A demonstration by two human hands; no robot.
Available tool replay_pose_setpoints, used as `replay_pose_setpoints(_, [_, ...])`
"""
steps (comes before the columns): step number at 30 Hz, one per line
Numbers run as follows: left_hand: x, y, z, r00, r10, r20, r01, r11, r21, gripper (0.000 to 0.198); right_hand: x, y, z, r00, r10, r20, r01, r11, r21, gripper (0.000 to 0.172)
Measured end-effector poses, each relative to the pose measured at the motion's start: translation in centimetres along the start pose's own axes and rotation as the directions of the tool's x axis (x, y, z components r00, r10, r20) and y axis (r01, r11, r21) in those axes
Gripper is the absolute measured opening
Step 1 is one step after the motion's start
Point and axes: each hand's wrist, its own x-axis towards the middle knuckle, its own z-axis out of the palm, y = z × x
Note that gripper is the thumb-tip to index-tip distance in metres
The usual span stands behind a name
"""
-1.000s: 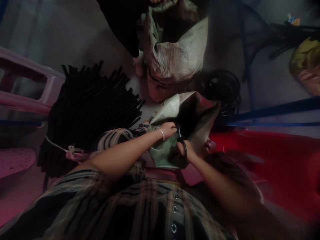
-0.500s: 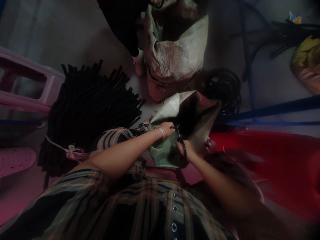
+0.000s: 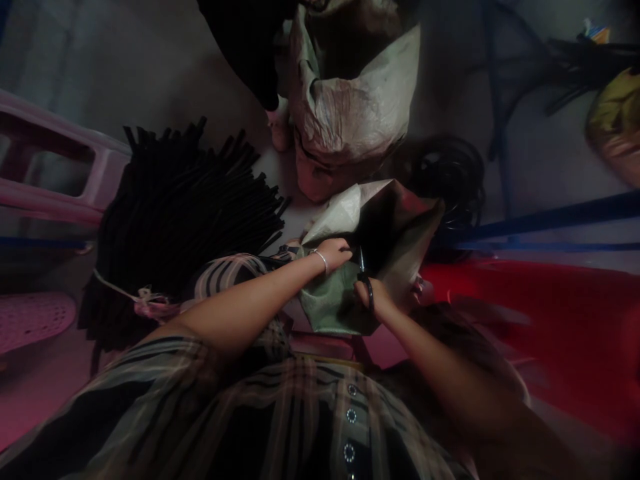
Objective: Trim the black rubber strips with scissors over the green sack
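Note:
My right hand [image 3: 374, 297] is closed on the black handles of a pair of scissors [image 3: 363, 264], whose blades point up over the mouth of an open sack [image 3: 333, 300]. The sack, green in front and pale at its folded rim, stands between my knees. My left hand [image 3: 336, 253], with a bracelet at the wrist, is closed over the sack's near edge, just left of the blades. Something small and dark sits at its fingertips, too dim to make out.
A large bundle of black strips [image 3: 185, 200] lies at the left, tied with a cord. Beyond my sack stands a bigger pale sack [image 3: 350, 120], beside a person's foot [image 3: 280, 127]. Coiled black tubing [image 3: 447, 177], a blue frame [image 3: 550, 217] and a red surface [image 3: 540, 320] are at the right.
The scissor blades, earlier close to my left fingertips, now look closed and stand a little apart from them. My left hand has shifted slightly up.

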Motion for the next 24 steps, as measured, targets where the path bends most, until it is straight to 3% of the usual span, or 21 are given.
replay_pose_setpoints(4, [0.1, 0.1, -0.2, 0.999, -0.031, -0.022, 0.028, 0.99, -0.135, 0.022, 0.6, 0.1, 0.2, 0.998, -0.038, 0.049, 0.041, 0.997, -0.064, 0.025])
replay_pose_setpoints(9, [0.0, 0.5, 0.2, 0.998, -0.046, 0.044, 0.057, 0.951, -0.305, 0.02, 0.1, -0.7, 0.5, 0.993, -0.085, 0.082, 0.092, 0.992, -0.086, 0.024])
replay_pose_setpoints(18, [-0.5, 1.0, 0.3, 0.993, -0.068, 0.099, 0.096, 0.943, -0.318, 0.016, -0.2, -1.4, -0.2, 0.98, -0.195, 0.042, 0.199, 0.964, -0.178, 0.02])
replay_pose_setpoints(24, [-0.5, 0.8, 0.5, 0.993, -0.062, 0.102, 0.093, 0.94, -0.329, 0.01, -1.2, -2.2, -0.3, 0.99, -0.138, 0.004, 0.136, 0.974, -0.183, 0.022])
